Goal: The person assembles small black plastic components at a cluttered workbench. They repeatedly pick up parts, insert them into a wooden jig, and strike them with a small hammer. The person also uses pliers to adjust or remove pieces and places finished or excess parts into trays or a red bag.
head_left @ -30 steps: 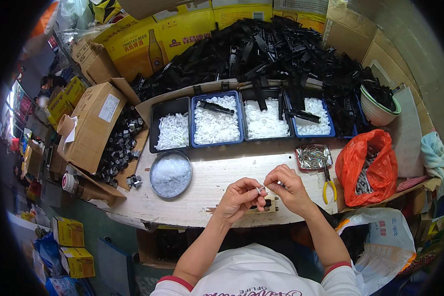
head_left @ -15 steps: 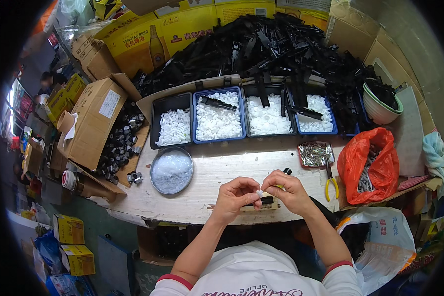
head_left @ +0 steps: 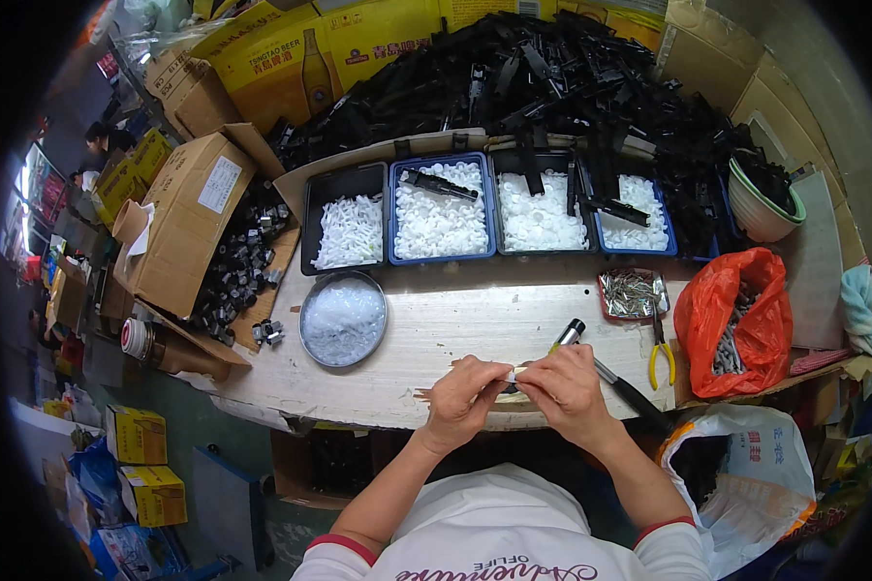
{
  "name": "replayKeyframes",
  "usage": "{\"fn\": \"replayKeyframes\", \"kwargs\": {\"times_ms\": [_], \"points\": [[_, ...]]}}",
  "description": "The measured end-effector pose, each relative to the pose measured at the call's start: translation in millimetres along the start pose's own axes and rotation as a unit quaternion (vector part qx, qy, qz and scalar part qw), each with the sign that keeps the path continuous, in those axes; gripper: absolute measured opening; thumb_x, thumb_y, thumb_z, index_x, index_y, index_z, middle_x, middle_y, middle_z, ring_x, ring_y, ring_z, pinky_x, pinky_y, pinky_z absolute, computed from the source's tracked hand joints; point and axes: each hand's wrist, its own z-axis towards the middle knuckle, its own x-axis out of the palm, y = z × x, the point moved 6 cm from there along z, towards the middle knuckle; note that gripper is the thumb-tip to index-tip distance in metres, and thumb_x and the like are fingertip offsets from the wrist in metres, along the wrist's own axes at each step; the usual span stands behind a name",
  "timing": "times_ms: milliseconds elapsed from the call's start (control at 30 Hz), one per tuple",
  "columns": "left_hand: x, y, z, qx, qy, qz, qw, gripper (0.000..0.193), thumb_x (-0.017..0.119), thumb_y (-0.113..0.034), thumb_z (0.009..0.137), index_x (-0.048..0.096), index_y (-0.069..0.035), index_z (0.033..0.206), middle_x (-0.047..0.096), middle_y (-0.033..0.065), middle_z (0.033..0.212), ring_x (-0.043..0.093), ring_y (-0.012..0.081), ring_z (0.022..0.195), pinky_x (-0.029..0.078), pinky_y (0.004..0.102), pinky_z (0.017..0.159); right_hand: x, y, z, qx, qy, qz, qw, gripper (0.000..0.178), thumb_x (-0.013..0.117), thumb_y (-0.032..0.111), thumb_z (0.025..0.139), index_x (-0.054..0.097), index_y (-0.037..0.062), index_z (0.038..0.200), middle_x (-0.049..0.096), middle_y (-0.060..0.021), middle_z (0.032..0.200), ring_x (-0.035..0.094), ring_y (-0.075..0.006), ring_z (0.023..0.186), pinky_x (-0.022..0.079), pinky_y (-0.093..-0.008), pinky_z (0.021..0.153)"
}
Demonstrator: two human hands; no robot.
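1. Behind the pale wooden worktop (head_left: 436, 334), a row of four plastic trays of small white parts (head_left: 489, 215) stands before a heap of black plastic strips (head_left: 552, 87).
2. Between that row and the hands sit a round metal bowl of clear bits (head_left: 343, 319) and a small tray of metal pieces (head_left: 632, 292); nothing stands between these and the hands.
3. Right of the worktop's near edge lie yellow-handled pliers (head_left: 660, 351) and an orange plastic bag (head_left: 736, 320).
4. Left hand (head_left: 463, 399) and right hand (head_left: 564, 385) meet fingertip to fingertip, both pinching a small white part (head_left: 512, 376) just above the worktop's near edge.
5. Too little of the part shows to tell its long axis.
6. A black-handled tool (head_left: 618, 380) runs slantwise under the right hand.
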Motion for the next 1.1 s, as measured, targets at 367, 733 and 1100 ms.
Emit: {"fn": "replayKeyframes", "kwargs": {"times_ms": [367,733,1100], "points": [[-6.6,24.0,-21.5,-0.082,0.026,0.137,0.987,0.012,0.068,-0.005,0.066,0.064,-0.008,0.077,0.060,0.0010,0.093,0.047,0.0197,0.097,0.030,0.0324,0.082,37.6,-10.9,-6.2,-0.038,0.122,-0.110,0.986,0.009,0.062,0.009,0.071,0.056,0.0074,0.078,0.049,-0.0034,0.074,0.047,-0.0204,0.076,0.030,-0.0377,0.070],[4.4,33.6,-23.8,-0.067,0.068,0.118,0.988,0.013,0.066,-0.005,0.067,0.061,-0.008,0.078,0.056,0.0020,0.096,0.047,0.0210,0.097,0.029,0.0346,0.082,53.5,-2.6,6.6,-0.085,0.256,-0.156,0.950,0.015,0.062,0.006,0.062,0.058,0.0053,0.077,0.052,-0.0048,0.076,0.049,-0.0212,0.080,0.031,-0.0390,0.071],[9.0,30.5,-18.3,-0.085,0.094,0.166,0.978,0.019,0.069,-0.011,0.067,0.063,-0.010,0.085,0.054,0.0014,0.092,0.045,0.0197,0.092,0.026,0.0352,0.081,-71.8,-65.3,-4.6,0.092,-0.020,-0.184,0.978,0.008,0.062,0.004,0.073,0.058,0.0034,0.080,0.057,-0.0072,0.079,0.053,-0.0225,0.077,0.037,-0.0334,0.069]]}}
